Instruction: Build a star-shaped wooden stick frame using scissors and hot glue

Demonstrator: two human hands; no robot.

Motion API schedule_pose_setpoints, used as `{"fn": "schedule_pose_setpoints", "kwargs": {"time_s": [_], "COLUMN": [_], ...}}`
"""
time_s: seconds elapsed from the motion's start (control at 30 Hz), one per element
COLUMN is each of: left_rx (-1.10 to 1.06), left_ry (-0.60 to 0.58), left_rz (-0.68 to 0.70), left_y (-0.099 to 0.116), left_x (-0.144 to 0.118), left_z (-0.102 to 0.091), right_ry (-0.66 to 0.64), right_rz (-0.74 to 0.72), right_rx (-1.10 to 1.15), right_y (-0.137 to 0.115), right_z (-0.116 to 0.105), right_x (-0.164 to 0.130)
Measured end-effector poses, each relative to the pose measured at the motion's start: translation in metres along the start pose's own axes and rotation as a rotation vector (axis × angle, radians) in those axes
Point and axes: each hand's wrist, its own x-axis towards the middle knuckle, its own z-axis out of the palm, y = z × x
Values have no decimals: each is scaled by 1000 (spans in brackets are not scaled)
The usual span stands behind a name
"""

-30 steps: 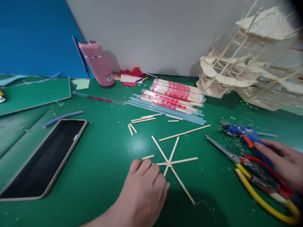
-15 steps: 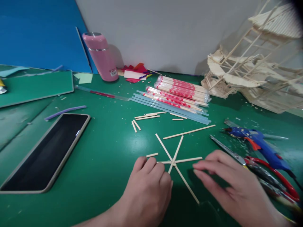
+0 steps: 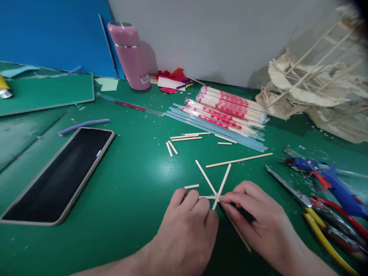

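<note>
Star of sticks (image 3: 217, 196): on the table (image 3: 138, 180) between your hands; take its crossing as the middle of the dial, with spokes showing plainly at 11 and 1 o'clock and a third slanting out between 4 and 5.
Left hand (image 3: 189, 226): at 8 o'clock, knuckles up, your fingers curled over the spoke at 9 (the fingertips are hidden, so I cannot tell whether this grip is clenched on the wood or only pressing it).
Right hand (image 3: 255, 218): at 4 o'clock, its grip a thumb-and-forefinger pinch on the star right beside the crossing.
Short stick (image 3: 191, 186): at 10 o'clock, just beyond your left knuckles.
Long stick (image 3: 239, 160): at 1 o'clock, just past that spoke's tip.
Cut pieces (image 3: 186, 138): scattered around 11 o'clock.
Pale blue strips (image 3: 215, 129): at 12, with wrapped stick bundles (image 3: 232, 104) beyond them.
Glue gun (image 3: 335, 186): on its side at 3 o'clock, trigger orange-red.
Red-and-yellow-handled tool (image 3: 301, 199): also at 3, nearer you than the gun.
Phone (image 3: 60, 180): at 9, well apart, screen dark.
Pink bottle (image 3: 130, 59): between 10 and 11.
Stick model (image 3: 310, 96): between 1 and 2, by the wall.
</note>
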Motion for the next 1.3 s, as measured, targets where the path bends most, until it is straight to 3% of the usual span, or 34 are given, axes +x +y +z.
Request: {"fn": "schedule_pose_setpoints", "kwargs": {"time_s": [1.3], "left_rx": [12], "left_ry": [-28], "left_rz": [12], "left_y": [-2], "left_x": [-1], "left_z": [2], "right_ry": [-50], "right_rz": [17], "right_rx": [-19], "right_y": [-1], "right_z": [3], "right_x": [0]}}
